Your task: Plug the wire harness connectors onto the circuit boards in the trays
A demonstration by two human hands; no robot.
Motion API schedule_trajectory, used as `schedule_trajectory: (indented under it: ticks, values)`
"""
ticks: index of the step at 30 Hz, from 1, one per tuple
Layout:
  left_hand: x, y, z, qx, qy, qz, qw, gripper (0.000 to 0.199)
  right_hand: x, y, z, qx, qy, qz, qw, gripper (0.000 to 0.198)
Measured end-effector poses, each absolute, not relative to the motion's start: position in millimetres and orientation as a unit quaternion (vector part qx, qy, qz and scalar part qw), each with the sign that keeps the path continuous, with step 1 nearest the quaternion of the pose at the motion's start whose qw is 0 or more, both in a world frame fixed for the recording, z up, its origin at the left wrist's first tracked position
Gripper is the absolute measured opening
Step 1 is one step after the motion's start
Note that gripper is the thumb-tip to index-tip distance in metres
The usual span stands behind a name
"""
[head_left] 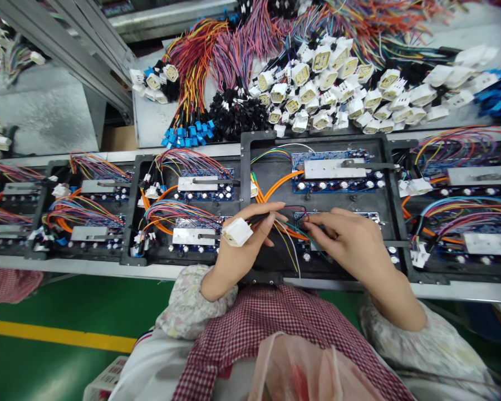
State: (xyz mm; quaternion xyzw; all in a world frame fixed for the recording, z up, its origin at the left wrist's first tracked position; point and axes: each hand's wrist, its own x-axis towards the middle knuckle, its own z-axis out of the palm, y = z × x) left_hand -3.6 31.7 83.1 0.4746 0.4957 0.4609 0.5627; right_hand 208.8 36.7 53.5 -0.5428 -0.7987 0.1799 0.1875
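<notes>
My left hand [247, 257] is closed around a wire harness, with its white connector [237, 232] sticking out on the left side of the thumb. Thin loose wires [293, 250], among them yellow, white and green, fan out to the right of that hand. My right hand [354, 240] pinches the end of a thin dark wire [304, 210] over the lower circuit board [371, 217], which it partly covers. Whether the wire end touches the board is hidden by the fingers. Thick orange wires [275, 186] run to the boards in the same black tray [267, 159].
Above the lower board lies another circuit board [334, 170] with a silver heat sink. Wired boards in black trays [138, 184] stand on both sides along the rail. Behind them are heaps of white connectors [321, 83], blue connectors [187, 133] and black connectors [236, 114].
</notes>
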Motion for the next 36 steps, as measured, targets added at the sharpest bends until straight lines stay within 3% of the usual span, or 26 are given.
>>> schedule_trajectory:
  ticks: [12, 15, 17, 20, 36]
  values:
    - [-4, 30, 79, 0.469, 0.495, 0.463, 0.565, 0.022, 207, 40, 55, -0.534, -0.811, 0.178, 0.161, 0.028]
    - [-4, 31, 78, 0.479, 0.489, 0.469, 0.558, 0.027, 209, 35, 65, -0.523, -0.813, 0.17, 0.193, 0.025]
    - [-4, 31, 78, 0.487, 0.484, 0.468, 0.557, 0.023, 212, 29, 74, -0.527, -0.804, 0.163, 0.222, 0.021]
    - [-4, 32, 79, 0.483, 0.485, 0.472, 0.556, 0.018, 216, 23, 81, -0.511, -0.823, 0.16, 0.19, 0.02]
    - [-8, 31, 88, 0.503, 0.514, 0.43, 0.547, 0.017, 211, 39, 55, -0.546, -0.795, 0.202, 0.172, 0.023]
